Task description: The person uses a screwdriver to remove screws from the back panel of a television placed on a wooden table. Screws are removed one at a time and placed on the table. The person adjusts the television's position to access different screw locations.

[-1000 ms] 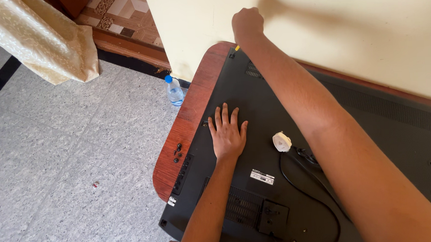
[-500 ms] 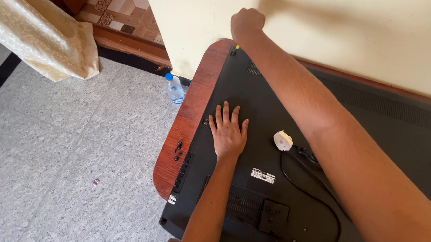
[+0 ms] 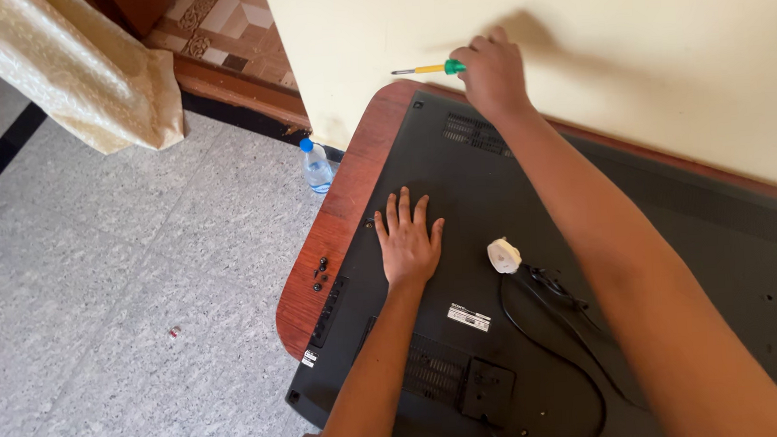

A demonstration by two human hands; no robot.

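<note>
A flat black television (image 3: 493,186) lies face down on a reddish wooden table (image 3: 352,203). My left hand (image 3: 407,241) rests flat on its back panel, fingers spread, near the left edge. My right hand (image 3: 490,71) is raised above the panel's far corner, closed on a screwdriver (image 3: 425,68) with a green and yellow handle, its shaft pointing left. A white plug (image 3: 503,255) with a black cable (image 3: 554,343) lies on the panel between my arms.
Several small dark screws (image 3: 321,275) lie on the table edge by the television. A plastic water bottle (image 3: 317,166) stands on the tiled floor beside the table. A cream wall (image 3: 628,55) runs behind, and a beige cloth (image 3: 71,75) hangs at the upper left.
My right hand has lifted the screwdriver off the panel's far corner, and the tool now shows pointing left. My left hand has stayed flat on the panel.
</note>
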